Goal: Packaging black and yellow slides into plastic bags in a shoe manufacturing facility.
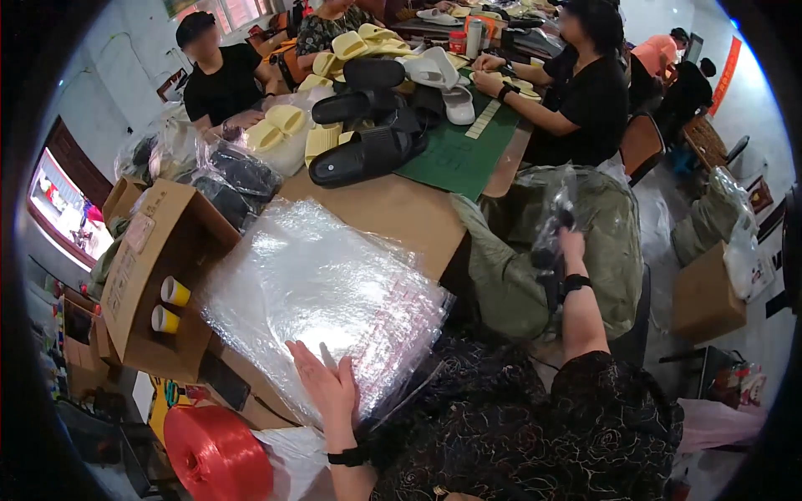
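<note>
The left hand is pressing flat, fingers spread, on the stack of clear bags at the table's near edge, while the right hand is clutching a bagged black slipper over the olive sack, with loose slippers waiting unbagged.

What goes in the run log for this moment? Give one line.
left hand flat on stack of clear plastic bags | right hand holding bagged black slipper over green sack | black slippers on table
</note>
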{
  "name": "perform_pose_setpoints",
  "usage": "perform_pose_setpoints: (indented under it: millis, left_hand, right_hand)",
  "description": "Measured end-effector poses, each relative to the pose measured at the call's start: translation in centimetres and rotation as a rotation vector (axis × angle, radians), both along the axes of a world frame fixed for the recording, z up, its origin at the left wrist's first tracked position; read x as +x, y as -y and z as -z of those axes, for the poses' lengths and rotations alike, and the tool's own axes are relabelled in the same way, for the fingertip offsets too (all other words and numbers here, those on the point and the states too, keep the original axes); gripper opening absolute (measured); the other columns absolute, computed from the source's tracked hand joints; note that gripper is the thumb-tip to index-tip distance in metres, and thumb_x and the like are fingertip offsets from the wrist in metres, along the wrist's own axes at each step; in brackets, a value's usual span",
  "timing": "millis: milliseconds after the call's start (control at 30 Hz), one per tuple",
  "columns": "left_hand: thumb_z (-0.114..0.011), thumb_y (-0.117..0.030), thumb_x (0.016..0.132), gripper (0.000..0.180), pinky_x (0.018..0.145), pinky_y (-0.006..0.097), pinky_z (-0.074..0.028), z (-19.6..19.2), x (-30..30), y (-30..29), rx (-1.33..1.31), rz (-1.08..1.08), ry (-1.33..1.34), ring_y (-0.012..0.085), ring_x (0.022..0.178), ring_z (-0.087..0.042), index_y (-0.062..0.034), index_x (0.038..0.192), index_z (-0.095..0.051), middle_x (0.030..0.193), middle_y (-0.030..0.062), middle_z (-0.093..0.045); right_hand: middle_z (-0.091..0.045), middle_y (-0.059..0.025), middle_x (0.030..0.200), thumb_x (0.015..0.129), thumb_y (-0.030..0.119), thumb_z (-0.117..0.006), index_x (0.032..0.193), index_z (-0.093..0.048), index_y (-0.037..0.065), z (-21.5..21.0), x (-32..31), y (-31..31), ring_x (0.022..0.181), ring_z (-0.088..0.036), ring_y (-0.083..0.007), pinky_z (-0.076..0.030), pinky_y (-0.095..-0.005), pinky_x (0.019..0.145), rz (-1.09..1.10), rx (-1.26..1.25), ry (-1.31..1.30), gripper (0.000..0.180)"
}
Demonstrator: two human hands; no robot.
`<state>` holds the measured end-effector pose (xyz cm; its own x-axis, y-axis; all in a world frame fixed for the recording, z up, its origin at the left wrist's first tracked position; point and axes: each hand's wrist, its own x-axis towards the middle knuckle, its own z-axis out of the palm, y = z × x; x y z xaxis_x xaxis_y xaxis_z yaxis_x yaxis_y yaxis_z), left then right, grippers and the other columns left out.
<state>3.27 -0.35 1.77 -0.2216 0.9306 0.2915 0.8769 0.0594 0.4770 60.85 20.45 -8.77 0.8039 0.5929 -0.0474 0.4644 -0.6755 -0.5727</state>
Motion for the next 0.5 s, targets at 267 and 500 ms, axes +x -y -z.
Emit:
perform_pose_setpoints:
  millis: [267,500]
  left_hand:
    - [-0.065,-0.031,0.088,0.091,0.12,0.048,-0.016,-0.2,0.2,-1.0,0.014,0.004,-0.001,0.0455,0.146,-0.018,0.0118,0.15,-0.014,0.158,0.0324,-0.011]
    - [-0.067,-0.035,0.086,0.091,0.119,0.048,-0.019,0.4,0.9,-1.1,0.019,0.029,0.027,0.0478,0.144,-0.02,0.0142,0.147,-0.02,0.156,0.0359,-0.013]
  right_hand:
    - [-0.068,-0.0209,0.111,0.09,0.046,-0.063,0.126,-0.06,0.001,2.4,-4.2,0.5,0.105,-0.064,-0.0371,-0.052,-0.0451,0.087,-0.263,-0.199,0.018,0.058]
    - [-0.068,-0.009,0.09,0.091,0.013,-0.063,0.107,-0.065,0.002,-8.6,-14.1,-6.2,0.077,-0.064,-0.0206,-0.052,-0.0323,0.071,-0.578,0.696,-0.003,0.019]
